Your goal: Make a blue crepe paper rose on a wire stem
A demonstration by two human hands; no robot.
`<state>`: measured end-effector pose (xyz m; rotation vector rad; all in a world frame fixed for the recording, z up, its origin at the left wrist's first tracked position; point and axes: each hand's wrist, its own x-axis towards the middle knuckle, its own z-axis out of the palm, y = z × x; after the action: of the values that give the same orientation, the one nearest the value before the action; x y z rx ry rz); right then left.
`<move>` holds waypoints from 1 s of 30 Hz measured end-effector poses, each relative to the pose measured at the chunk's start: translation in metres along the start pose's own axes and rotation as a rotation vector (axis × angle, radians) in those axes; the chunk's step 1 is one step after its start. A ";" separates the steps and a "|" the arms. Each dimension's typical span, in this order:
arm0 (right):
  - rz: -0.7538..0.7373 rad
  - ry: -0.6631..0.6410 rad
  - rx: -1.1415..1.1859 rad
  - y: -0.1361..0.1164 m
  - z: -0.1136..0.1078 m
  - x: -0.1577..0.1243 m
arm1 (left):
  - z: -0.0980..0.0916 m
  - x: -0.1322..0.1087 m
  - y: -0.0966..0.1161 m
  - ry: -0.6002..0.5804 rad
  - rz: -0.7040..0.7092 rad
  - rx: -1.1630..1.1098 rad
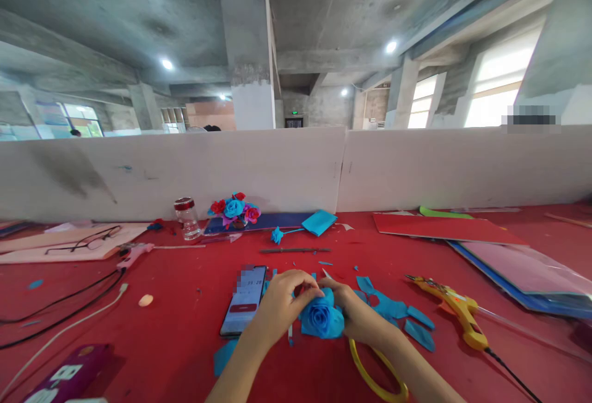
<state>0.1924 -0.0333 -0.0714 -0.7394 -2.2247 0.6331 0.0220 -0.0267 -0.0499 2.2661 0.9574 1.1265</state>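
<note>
The blue craft-sheet rose (322,321) is at the near centre of the red cloth-covered tabletop (185,323), held between both hands with its bloom facing the camera.

The left hand (281,302) has its fingers (303,283) curled shut over the upper left edge of the rose, gripping the outer petal. Its forearm comes in from the near edge, angled up and to the right.

The right hand (358,317) has its fingers closed against the right side and top of the rose. Its forearm comes in from the near right. The two sets of fingertips meet just above the bloom.

- **Just left of the left hand:** a black smartphone (244,305) lies flat with its screen lit.
- **Under the right forearm:** the yellow plastic scissor handle (370,373).
- **Right of the right hand:** blue sheet offcuts (400,313) lie scattered.
- **Further right:** a yellow hot-glue gun (456,309).
- **Far side:** a small posy of red, blue and pink craft roses (234,208) stands beside a clear glass jar with a red band (187,218), near the white partition board (277,166).
</note>
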 end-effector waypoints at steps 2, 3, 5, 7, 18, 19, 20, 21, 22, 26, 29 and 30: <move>-0.006 -0.003 0.003 -0.002 -0.001 0.000 | 0.001 0.000 -0.001 0.038 -0.008 0.002; -0.008 -0.007 0.005 -0.002 -0.002 0.001 | 0.001 0.000 -0.001 0.063 -0.014 0.003; -0.011 -0.014 0.028 -0.003 -0.003 0.000 | 0.000 0.001 -0.002 0.126 -0.042 -0.025; 0.016 0.002 0.081 -0.003 -0.003 -0.001 | -0.001 0.002 -0.002 0.170 -0.104 -0.135; 0.083 0.061 0.218 0.011 0.003 -0.002 | -0.002 0.001 0.002 0.008 -0.331 -0.616; 0.092 0.078 0.241 0.011 0.002 -0.001 | -0.002 0.001 0.002 0.027 -0.331 -0.617; 0.102 0.102 0.267 0.010 0.001 -0.001 | -0.003 0.001 0.002 0.049 -0.328 -0.619; 0.111 0.123 0.292 0.010 0.000 0.000 | -0.003 0.002 0.002 0.075 -0.321 -0.615; 0.115 0.139 0.308 0.009 -0.001 0.000 | -0.004 0.002 0.003 0.102 -0.308 -0.600; 0.099 0.182 0.259 0.009 -0.004 0.001 | -0.009 0.000 0.008 0.167 -0.220 -0.432; 0.080 0.208 0.208 0.010 -0.004 0.002 | -0.012 -0.002 0.011 0.206 -0.126 -0.274; 0.076 0.209 0.200 0.011 -0.004 0.002 | -0.012 -0.003 0.012 0.219 -0.090 -0.227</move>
<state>0.1981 -0.0233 -0.0745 -0.7542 -1.9193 0.7668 0.0154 -0.0356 -0.0367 1.9316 0.9494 1.3883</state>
